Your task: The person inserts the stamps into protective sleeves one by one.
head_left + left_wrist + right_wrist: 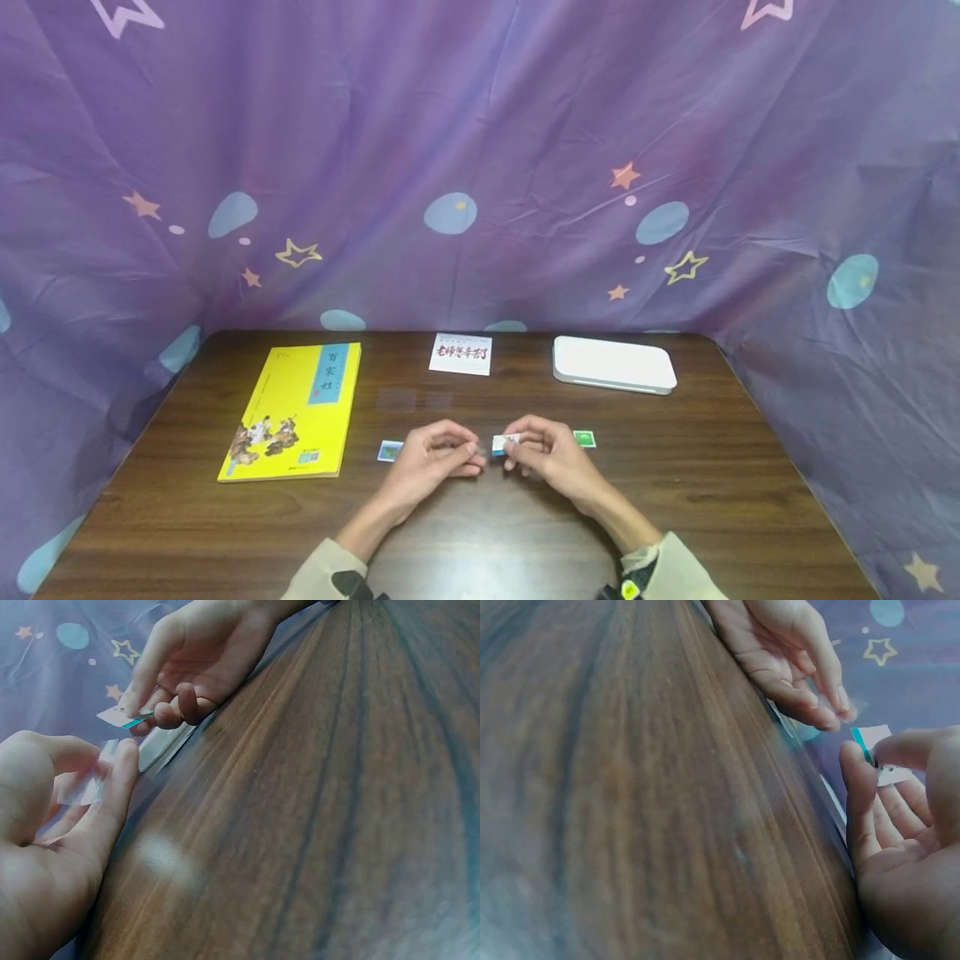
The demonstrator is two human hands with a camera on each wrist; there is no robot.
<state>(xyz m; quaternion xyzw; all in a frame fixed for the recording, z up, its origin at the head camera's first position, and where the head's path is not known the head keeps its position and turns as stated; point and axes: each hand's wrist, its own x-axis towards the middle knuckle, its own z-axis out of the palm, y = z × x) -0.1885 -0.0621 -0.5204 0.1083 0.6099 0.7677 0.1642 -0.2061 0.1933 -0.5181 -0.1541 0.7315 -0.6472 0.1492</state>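
Note:
My left hand [431, 457] pinches a small clear plastic sleeve [84, 789] between thumb and fingers. Opposite it, my right hand [553, 457] holds a small white stamp [499, 444] with a blue-green edge by thumb and forefinger; its printed face is mostly hidden. A narrow gap separates the stamp from the sleeve. On the table beside the left hand lies a blue-and-green stamp [389, 451], partly covered by that hand in the head view. Just past the right hand is a green stamp [585, 438].
Two faint clear sleeves [396, 400] lie flat behind the left hand. A yellow book [300, 417] is at the left of the wooden table [712, 500]. Farther back are a white card [461, 367] with red writing and a white case [615, 363]. A purple curtain [390, 150] hangs behind.

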